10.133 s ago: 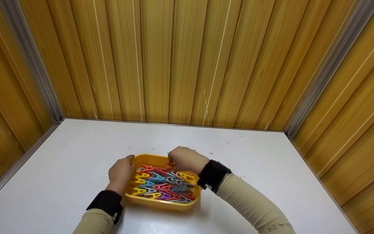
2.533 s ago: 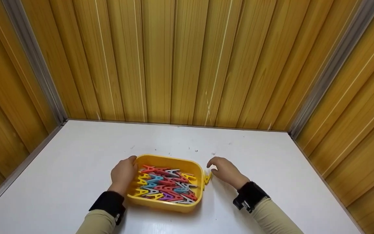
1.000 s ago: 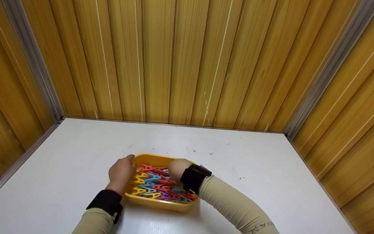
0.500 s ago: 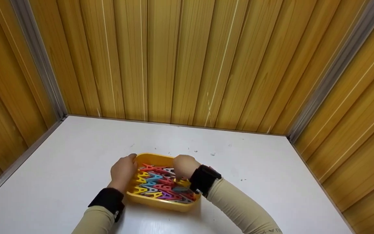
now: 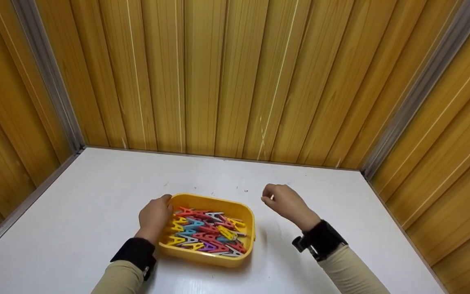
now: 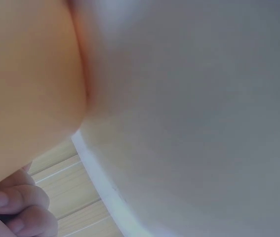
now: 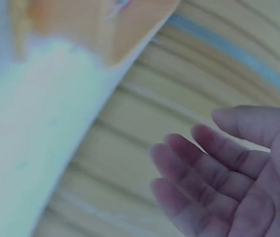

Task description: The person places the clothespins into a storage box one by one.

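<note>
A yellow plastic basket (image 5: 202, 258) rests on the white table, holding several clothespins (image 5: 206, 236) in red, blue, yellow, purple and grey. My left hand (image 5: 154, 216) grips the basket's left rim; in the left wrist view its curled fingers (image 6: 28, 202) show beside the blurred basket wall (image 6: 26, 89). On top of the other pins lies a yellow clothespin (image 5: 227, 232), slanted, near the basket's right side. Beyond the right rim, above the table, my right hand (image 5: 286, 202) holds nothing. The right wrist view shows that hand (image 7: 243, 182) with loosely bent, spread fingers.
The white table (image 5: 108, 188) extends around the basket, with small dark marks behind it. Yellow wood-patterned panels (image 5: 235, 81) enclose the back and both sides, joined by grey metal corner posts (image 5: 418, 90).
Earlier, a yellow clothespin was outside the basket's right side; now one lies on the pile. My right hand has left the basket and moved right. My left hand stays on the rim.
</note>
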`<act>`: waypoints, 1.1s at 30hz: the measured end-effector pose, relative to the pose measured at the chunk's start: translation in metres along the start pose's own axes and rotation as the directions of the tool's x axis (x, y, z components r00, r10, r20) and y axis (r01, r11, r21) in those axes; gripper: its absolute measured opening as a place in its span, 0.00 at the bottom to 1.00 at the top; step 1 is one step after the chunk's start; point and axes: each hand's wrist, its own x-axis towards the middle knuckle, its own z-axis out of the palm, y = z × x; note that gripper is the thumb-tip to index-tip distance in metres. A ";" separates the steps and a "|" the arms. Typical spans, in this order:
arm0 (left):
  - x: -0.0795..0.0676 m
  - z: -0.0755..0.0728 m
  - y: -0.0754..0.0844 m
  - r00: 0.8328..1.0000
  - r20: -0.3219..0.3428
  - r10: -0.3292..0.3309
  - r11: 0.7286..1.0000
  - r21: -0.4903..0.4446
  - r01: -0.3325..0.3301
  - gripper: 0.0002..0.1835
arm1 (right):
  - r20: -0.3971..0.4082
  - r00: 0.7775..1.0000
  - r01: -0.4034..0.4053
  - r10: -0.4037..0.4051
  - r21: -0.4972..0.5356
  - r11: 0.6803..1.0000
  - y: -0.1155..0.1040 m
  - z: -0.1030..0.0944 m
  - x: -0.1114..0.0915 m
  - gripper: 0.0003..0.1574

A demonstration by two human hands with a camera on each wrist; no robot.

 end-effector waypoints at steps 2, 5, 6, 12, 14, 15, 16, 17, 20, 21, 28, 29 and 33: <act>-0.001 0.000 -0.001 1.000 -0.009 0.002 1.000 0.004 -0.002 0.23 | 0.022 1.000 -0.016 0.016 0.019 1.000 0.014 0.007 -0.006 0.07; -0.001 0.000 -0.002 1.000 -0.011 0.001 1.000 0.006 -0.001 0.23 | 0.108 0.994 -0.034 0.026 0.075 0.997 0.027 0.022 -0.014 0.11; -0.001 0.000 -0.002 1.000 -0.010 0.001 1.000 0.006 -0.001 0.23 | 0.140 0.990 -0.040 0.027 0.091 0.995 0.029 0.028 -0.016 0.13; -0.001 0.000 -0.001 1.000 0.008 -0.022 0.999 -0.026 0.022 0.23 | 0.214 0.976 0.003 -0.032 0.136 0.991 0.026 0.055 -0.019 0.17; -0.001 0.000 -0.001 1.000 0.003 -0.019 1.000 -0.024 0.020 0.23 | 0.206 0.977 0.017 -0.045 0.138 0.990 0.022 0.061 -0.017 0.14; -0.001 0.000 -0.002 1.000 0.001 -0.015 1.000 -0.019 0.015 0.23 | 0.204 0.978 0.017 -0.046 0.141 0.990 0.020 0.063 -0.016 0.11; -0.001 -0.001 -0.001 1.000 0.001 -0.012 1.000 -0.017 0.012 0.23 | 0.202 0.979 0.014 -0.042 0.141 0.990 0.019 0.066 -0.015 0.09; -0.001 -0.001 -0.001 1.000 0.001 -0.010 1.000 -0.015 0.010 0.23 | 0.199 0.979 0.013 -0.041 0.139 0.990 0.017 0.068 -0.014 0.07; -0.002 -0.002 -0.002 1.000 -0.006 -0.011 1.000 -0.007 0.011 0.23 | 0.198 0.980 0.004 -0.032 0.139 0.990 0.014 0.073 -0.011 0.06; -0.002 -0.002 -0.002 1.000 -0.004 -0.015 1.000 -0.010 0.015 0.23 | 0.196 0.980 0.001 -0.028 0.138 0.990 0.013 0.074 -0.011 0.07; -0.001 -0.003 -0.002 1.000 0.002 -0.029 0.999 -0.026 0.030 0.24 | 0.204 0.978 0.002 -0.033 0.152 0.988 0.012 0.080 -0.008 0.05; -0.001 -0.002 -0.002 1.000 0.001 -0.026 0.999 -0.025 0.026 0.23 | 0.205 0.978 -0.001 -0.031 0.154 0.988 0.012 0.080 -0.008 0.04; -0.001 -0.001 -0.002 1.000 -0.023 -0.001 1.000 0.007 0.001 0.22 | 0.192 0.981 -0.029 0.003 0.135 0.990 0.015 0.074 -0.007 0.03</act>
